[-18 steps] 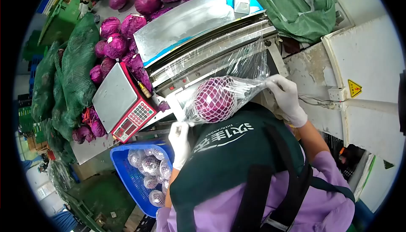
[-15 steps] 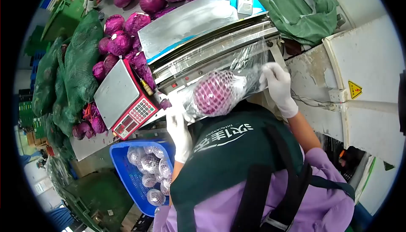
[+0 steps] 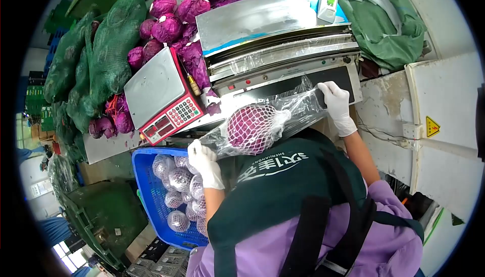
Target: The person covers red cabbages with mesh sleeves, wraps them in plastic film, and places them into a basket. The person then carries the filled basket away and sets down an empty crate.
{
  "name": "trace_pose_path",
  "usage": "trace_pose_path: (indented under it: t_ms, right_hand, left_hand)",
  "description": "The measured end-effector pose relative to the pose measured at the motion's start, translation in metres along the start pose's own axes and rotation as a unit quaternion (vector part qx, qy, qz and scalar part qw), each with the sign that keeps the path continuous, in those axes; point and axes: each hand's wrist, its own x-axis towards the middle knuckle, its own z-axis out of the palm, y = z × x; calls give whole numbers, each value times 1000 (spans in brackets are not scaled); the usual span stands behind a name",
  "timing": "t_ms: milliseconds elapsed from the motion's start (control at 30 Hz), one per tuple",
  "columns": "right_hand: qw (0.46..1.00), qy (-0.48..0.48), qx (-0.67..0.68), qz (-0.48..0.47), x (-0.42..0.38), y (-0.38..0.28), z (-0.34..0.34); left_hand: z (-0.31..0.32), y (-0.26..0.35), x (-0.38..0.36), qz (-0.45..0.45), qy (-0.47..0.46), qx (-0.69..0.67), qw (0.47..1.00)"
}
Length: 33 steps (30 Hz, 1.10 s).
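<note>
A red cabbage [image 3: 248,128] in a white foam net lies within clear plastic film [image 3: 303,106], close in front of my apron. My left hand [image 3: 203,158], in a white glove, pinches the gathered film end on the left. On the other side my right hand [image 3: 335,100], also gloved, grips the opposite end, so the film stretches between both hands. Just beyond the cabbage stands the film wrapping machine [image 3: 283,60], with a strip of film lying across its front bar.
A red and white scale [image 3: 156,87] sits left of the machine, beside loose red cabbages [image 3: 166,28]. Below it, a blue basket [image 3: 144,186] holds several wrapped, netted balls. Green mesh sacks [image 3: 113,44] are piled at left; a white cabinet [image 3: 447,90] stands at right.
Both hands have drawn the film ends outward, and the film is now twisted and tighter around the cabbage. My left hand moved left and down. The camera view has shifted slightly.
</note>
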Motion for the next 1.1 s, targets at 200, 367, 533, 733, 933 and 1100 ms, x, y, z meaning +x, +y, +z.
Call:
trace_pose_path:
  t_ms: [200,367,533,733,933,1100]
  right_hand:
    - [950,-101,-175,-237,5,-3,59]
    - [909,-191,-158,-334,-14,-56,159]
    - [939,-217,51,-261,-14,-88,202]
    - [856,-107,177,-473,27,-203,113]
    - [831,-107,75,-541,82,-245,-7]
    - [785,-44,34,-617,93,-266,-34]
  left_hand:
    - [2,-83,68,115,-27,179,977]
    - [-28,-219,151,148,-335,253,895]
    - [18,-90,91,-138,-366,-98,915]
    - [80,84,29,110,-602,285,738]
    - [135,181,-22,-170,-712,162,661]
    - [170,196,-43,-172,-748,251,590]
